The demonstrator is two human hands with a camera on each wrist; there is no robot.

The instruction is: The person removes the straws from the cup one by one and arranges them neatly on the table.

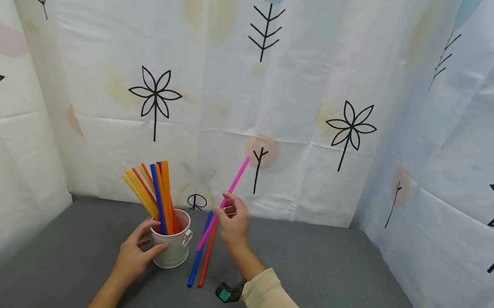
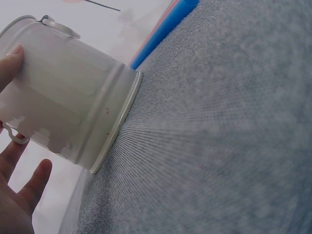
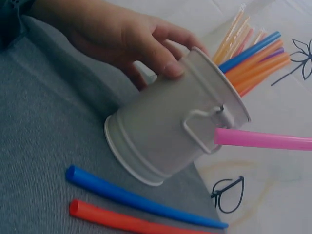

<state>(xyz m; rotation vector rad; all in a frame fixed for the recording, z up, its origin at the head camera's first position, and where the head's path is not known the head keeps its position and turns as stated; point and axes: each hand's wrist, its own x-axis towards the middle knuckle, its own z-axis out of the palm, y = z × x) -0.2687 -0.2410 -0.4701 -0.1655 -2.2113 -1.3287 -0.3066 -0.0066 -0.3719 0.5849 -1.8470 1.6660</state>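
Observation:
My left hand [image 1: 133,258] grips a small white metal bucket [image 1: 173,254] near its rim, thumb on the near side and fingers round the left. The bucket stands upright, with several orange, yellow, red, blue and purple drinking straws [image 1: 168,195] leaning in it; some are in clear wrappers. To the bucket's right, my right hand [image 1: 235,224] pinches a pink straw [image 1: 240,174] around its middle, held aslant above the table. The straw's lower end overlaps a blue straw [image 1: 193,268] lying on the table. Beside that lies a red straw [image 1: 204,267], roughly parallel.
The grey tabletop [image 1: 328,282] reaches back to a white patterned curtain [image 1: 299,104], which also encloses the left and right sides. Small wire handle loops [image 3: 199,127] stick out from the bucket's sides. A black wrist device [image 1: 229,292] sits at the right cuff.

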